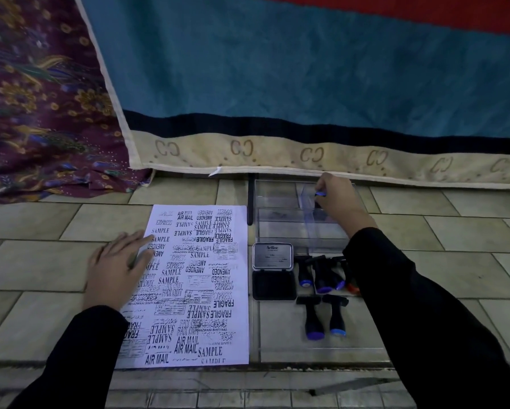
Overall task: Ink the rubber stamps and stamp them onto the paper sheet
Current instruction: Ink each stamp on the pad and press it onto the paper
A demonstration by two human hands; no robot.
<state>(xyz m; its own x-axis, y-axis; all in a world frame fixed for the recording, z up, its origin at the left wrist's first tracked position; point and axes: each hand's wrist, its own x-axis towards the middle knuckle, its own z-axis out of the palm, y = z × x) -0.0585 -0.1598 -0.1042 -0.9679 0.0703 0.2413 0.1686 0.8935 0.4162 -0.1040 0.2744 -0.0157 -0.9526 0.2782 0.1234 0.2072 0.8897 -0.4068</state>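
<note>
A white paper sheet (188, 287) crowded with black stamp prints lies on the tiled floor. My left hand (116, 268) rests flat on its left edge, fingers spread. To the right sits an open ink pad (273, 283), its lid (273, 255) raised. Beside it lie several black-handled rubber stamps (321, 276) with blue ends, and two more (324, 318) nearer me. My right hand (337, 199) reaches into a clear plastic box (280, 219) and pinches a stamp (321, 193) with a blue end; most of that stamp is hidden by my fingers.
A teal, black and beige blanket (306, 84) hangs down just behind the box. A purple patterned cloth (41, 98) lies at the far left. A clear flat lid (277, 343) lies under the near stamps. A raised floor edge (247, 366) runs close to me.
</note>
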